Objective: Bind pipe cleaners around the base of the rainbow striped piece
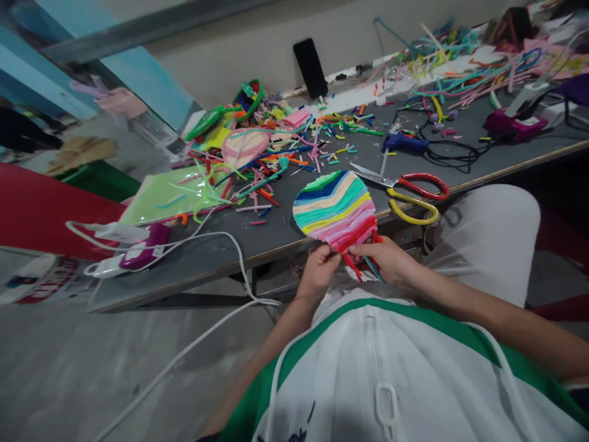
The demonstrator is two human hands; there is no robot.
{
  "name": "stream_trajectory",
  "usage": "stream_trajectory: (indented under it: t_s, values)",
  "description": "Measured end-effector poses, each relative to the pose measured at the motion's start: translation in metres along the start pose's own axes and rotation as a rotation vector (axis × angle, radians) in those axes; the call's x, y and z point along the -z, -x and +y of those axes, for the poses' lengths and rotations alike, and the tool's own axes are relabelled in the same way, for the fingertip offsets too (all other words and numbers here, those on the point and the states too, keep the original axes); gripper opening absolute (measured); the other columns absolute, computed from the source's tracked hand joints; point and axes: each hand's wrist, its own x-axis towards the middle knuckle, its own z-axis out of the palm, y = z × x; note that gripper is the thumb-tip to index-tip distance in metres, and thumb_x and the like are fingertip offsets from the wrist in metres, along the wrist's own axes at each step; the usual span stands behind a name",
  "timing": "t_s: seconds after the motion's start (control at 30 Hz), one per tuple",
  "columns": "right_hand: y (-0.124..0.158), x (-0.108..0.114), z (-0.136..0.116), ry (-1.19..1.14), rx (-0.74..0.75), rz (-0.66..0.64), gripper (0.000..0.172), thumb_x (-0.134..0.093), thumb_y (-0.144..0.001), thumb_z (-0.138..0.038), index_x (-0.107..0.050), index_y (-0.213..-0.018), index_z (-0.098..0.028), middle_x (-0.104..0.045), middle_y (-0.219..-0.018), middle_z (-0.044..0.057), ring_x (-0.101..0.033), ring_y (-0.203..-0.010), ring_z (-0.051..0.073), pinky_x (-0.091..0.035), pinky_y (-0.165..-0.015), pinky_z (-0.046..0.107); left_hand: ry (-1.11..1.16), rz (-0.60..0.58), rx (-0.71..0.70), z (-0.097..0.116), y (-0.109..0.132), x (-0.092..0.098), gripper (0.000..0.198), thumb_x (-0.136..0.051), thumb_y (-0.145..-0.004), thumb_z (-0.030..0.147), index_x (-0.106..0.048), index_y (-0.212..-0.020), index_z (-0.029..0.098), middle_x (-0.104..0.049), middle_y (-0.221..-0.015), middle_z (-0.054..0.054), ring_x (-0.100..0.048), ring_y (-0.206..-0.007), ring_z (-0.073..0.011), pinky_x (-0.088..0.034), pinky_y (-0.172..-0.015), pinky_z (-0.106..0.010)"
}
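A round striped piece [335,207] made of coloured pipe cleaners in green, blue, cream, yellow, pink and red lies at the table's front edge. My left hand [318,270] pinches its lower rim, fingers closed. My right hand [387,258] is closed on red pipe cleaner ends [354,265] that stick out below the piece. Both hands sit just off the table edge, above my lap.
Red and yellow scissors [413,191] lie right of the piece. A blue glue gun [405,143], a purple glue gun [143,253] with white cable, a similar striped piece [243,146], a phone [311,67] and heaps of pipe cleaner scraps cover the grey table [276,230].
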Motion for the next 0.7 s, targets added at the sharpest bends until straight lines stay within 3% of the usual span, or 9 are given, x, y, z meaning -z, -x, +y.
stream_trajectory:
  t_s: [0.17,0.27,0.43,0.7]
  values:
    - [0.002,-0.001,-0.002,0.036,0.003,0.037,0.015,-0.073,-0.054,-0.020,-0.060,-0.057,-0.013,-0.058,-0.049,-0.001,-0.053,-0.047,0.011,-0.043,-0.052,0.026,-0.065,0.134,-0.055,-0.013,0.001,-0.002,0.011,-0.067,-0.069,0.024,-0.069,-0.076,0.016,-0.063,-0.071,0.000,-0.056,-0.073,-0.0147,-0.043,-0.076,-0.027]
    - [0.003,-0.002,-0.003,0.038,0.023,0.050,0.015,-0.073,-0.053,-0.019,-0.061,-0.057,-0.013,-0.059,-0.050,-0.001,-0.053,-0.048,0.011,-0.043,-0.054,0.026,0.009,0.186,0.008,-0.011,0.005,-0.008,0.010,-0.067,-0.068,0.024,-0.067,-0.074,0.015,-0.061,-0.065,0.002,-0.054,-0.064,-0.0121,-0.043,-0.068,-0.025]
    - [0.003,-0.002,-0.002,0.026,0.012,0.065,0.012,-0.072,-0.054,-0.019,-0.061,-0.057,-0.013,-0.060,-0.050,0.000,-0.053,-0.049,0.012,-0.043,-0.056,0.028,0.210,0.187,0.147,0.008,0.009,-0.019,0.012,-0.070,-0.064,0.021,-0.064,-0.072,0.015,-0.062,-0.063,0.001,-0.056,-0.061,-0.0112,-0.044,-0.066,-0.024]
    - [0.003,0.000,0.000,0.020,0.024,0.061,0.012,-0.071,-0.054,-0.018,-0.063,-0.062,-0.014,-0.063,-0.054,0.000,-0.055,-0.052,0.014,-0.044,-0.057,0.028,0.288,0.165,0.277,0.023,0.005,-0.024,0.023,-0.078,-0.057,0.023,-0.061,-0.067,0.012,-0.064,-0.063,-0.001,-0.060,-0.064,-0.0136,-0.046,-0.069,-0.028]
